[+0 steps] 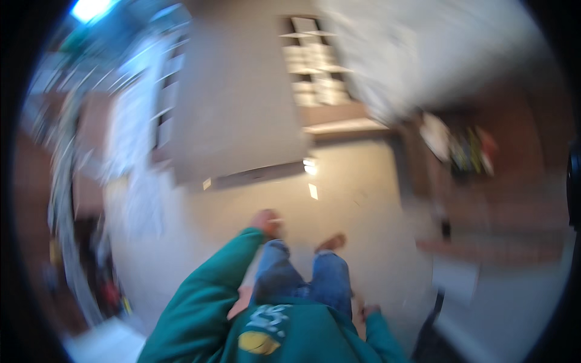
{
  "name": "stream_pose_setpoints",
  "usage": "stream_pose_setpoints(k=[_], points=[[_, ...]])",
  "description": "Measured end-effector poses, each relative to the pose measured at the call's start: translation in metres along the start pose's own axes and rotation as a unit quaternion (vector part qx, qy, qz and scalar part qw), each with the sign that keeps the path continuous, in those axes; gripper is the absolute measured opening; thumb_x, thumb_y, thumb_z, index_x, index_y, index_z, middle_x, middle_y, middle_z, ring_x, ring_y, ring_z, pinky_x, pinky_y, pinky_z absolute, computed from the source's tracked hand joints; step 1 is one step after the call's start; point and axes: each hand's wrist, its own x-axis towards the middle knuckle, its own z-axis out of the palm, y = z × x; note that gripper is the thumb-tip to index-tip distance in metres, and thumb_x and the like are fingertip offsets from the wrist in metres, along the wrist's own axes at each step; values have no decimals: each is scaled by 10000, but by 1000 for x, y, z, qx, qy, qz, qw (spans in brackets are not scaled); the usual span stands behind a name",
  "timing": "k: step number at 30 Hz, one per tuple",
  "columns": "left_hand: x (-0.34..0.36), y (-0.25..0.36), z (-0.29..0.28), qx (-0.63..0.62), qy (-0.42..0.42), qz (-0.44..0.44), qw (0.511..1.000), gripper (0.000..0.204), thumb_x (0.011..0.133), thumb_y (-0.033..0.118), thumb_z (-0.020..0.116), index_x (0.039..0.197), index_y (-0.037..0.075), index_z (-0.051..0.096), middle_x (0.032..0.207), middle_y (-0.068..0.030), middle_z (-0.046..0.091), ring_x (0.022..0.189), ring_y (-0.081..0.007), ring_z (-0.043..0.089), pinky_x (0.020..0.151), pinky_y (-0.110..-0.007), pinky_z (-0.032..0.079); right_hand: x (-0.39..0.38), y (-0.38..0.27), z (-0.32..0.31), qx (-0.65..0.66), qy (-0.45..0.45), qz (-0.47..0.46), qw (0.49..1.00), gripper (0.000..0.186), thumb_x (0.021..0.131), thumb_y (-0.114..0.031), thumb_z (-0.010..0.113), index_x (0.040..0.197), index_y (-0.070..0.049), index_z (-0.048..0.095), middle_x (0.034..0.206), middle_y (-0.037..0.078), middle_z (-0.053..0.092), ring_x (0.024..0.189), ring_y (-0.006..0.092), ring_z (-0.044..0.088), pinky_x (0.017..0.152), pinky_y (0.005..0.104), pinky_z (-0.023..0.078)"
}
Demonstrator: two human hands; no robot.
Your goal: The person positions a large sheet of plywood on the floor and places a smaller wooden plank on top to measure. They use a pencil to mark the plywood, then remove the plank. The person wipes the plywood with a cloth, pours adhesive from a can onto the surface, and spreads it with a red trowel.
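Head view: two hands, one small white object.

Heavy motion blur across the whole frame; no sharp edges anywhere. Moderate, soft indoor lighting. Bright bluish-white ceiling light at top left, blown out. Two small specular glints on the pale floor near centre. Shadows faint and diffuse. Strong fisheye bending toward the rim, with black vignette all round. Shelving and the right side smeared into streaks. Left hand blurred, detail indistinct.
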Motion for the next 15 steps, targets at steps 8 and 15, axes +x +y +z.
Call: stream_pose_setpoints(k=[8,15], points=[[-30,152,71,-77,42,53,995,145,776,158,704,859,45,737,894,-195,721,889,-401,695,800,-477,556,-56,-184,-139,-168,120,-3,978,612,897,-653,558,862,-54,674,701,63,611,573,194,542,520,422,433],[-40,162,53,-190,221,-26,956,380,671,129,735,1035,34,678,1292,-235,519,1220,-382,526,914,-470,524,-15,-311,-215,-137,-31,18,990,720,936,-643,506,1233,10,566,875,109,626,684,224,566,585,420,468]])
